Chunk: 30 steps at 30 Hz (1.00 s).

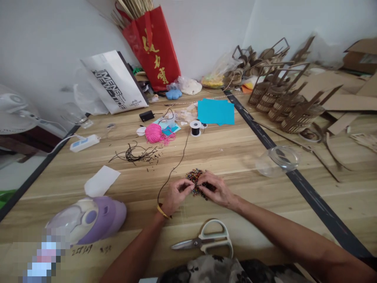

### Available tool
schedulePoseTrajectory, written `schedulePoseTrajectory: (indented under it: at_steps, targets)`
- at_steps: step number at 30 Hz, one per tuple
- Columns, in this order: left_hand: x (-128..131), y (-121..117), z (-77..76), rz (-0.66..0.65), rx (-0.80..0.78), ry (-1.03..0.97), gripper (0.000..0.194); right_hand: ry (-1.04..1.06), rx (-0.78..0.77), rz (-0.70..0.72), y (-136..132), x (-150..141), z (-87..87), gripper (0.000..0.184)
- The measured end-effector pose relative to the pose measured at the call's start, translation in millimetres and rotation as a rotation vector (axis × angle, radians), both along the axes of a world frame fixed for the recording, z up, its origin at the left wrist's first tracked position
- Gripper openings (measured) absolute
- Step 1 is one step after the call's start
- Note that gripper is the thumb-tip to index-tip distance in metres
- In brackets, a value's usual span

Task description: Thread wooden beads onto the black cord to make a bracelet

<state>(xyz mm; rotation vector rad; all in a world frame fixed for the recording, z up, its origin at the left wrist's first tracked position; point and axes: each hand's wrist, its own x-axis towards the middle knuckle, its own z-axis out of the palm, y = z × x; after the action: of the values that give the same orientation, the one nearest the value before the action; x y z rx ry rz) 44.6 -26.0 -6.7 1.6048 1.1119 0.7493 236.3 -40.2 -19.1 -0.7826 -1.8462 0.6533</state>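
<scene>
A pile of small multicoloured beads (194, 173) lies on the table, with both my hands over it and their fingertips almost meeting. My left hand (176, 193) is closed in a pinch at the left of the pile. Thin black cord (168, 177) runs from a white-rimmed spool (195, 129) down to this hand and passes beside its wrist, where a yellow bangle (163, 212) sits. Thumb and finger of my right hand (218, 189) are pinched together over the beads; whatever is between them is too small to make out. Scissors (203, 240) with white handles lie nearer to me.
Cut black cords (134, 154) and a pink yarn ball (153, 133) lie farther left. A purple-and-white device (101, 218) stands near left. Blue sheets (216, 111) are at the back. To the right are a clear container (278, 160) and several small woven baskets (300, 118).
</scene>
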Motion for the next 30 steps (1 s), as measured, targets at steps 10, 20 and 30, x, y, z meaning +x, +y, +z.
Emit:
schedulePoseTrajectory:
  at_steps: [10,20,30]
  targets:
    - [0.9,-1.2,3.1,-0.031,0.02,0.014,0.018,0.01,-0.003,-0.01,-0.5,-1.2,4.2,0.007]
    - [0.2,-1.2,4.4,-0.041,0.025,0.01,0.019,0.001,-0.039,0.012,0.1,0.3,0.5,0.01]
    - [1.0,-1.7,4.5,-0.049,0.023,0.01,0.019,-0.002,-0.064,0.009,-0.5,0.5,-0.7,0.012]
